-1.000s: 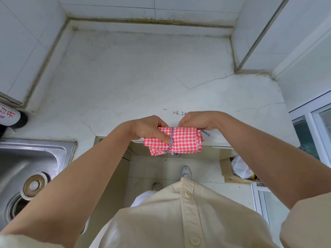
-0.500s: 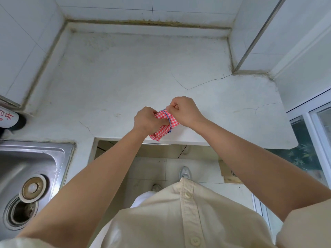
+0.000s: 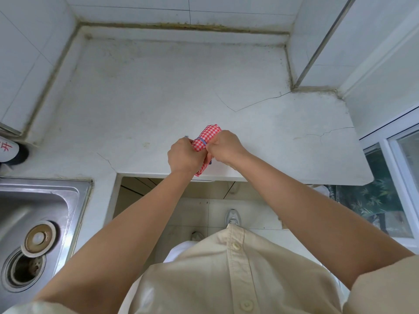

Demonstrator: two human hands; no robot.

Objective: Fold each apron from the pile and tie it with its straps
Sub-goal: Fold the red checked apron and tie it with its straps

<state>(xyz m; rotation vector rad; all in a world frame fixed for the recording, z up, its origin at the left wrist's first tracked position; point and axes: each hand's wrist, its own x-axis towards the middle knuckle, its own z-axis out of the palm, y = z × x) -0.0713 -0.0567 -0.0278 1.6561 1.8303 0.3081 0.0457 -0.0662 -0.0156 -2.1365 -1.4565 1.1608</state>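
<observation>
Evidently cinching a knot, left hand (image 3: 184, 155) and right hand (image 3: 225, 147) each pinch the blue-striped strap (image 3: 201, 139). It binds the folded red-checked cloth apron (image 3: 210, 132).

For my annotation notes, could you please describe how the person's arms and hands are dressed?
The left hand and right hand are bare: no gloves, rings or watch show. The forearms are uncovered up to the short cream sleeves of a button-front shirt.
</observation>
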